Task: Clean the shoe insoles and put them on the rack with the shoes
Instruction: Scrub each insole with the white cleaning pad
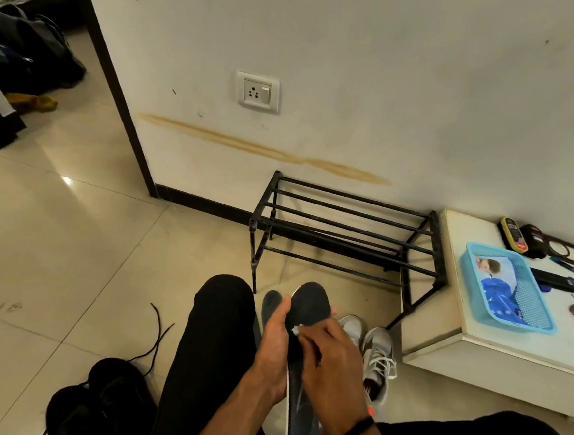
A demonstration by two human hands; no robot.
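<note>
A dark grey insole (309, 308) stands up between my knees, toe end pointing away from me. My left hand (273, 346) grips its left edge, thumb along the rim. My right hand (329, 358) pinches a small white wipe (295, 328) against the insole's face. A second dark insole (270, 303) peeks out behind the left hand. A pair of white sneakers (376, 354) sits on the floor just right of my hands. The black metal shoe rack (346, 229) stands bare against the wall beyond them.
A pair of black shoes (103, 395) with a loose black lace (158, 330) lies on the tiles at lower left. A low white table (447, 340) at right carries a blue basket (507, 286) and small items. My black-trousered legs flank the hands.
</note>
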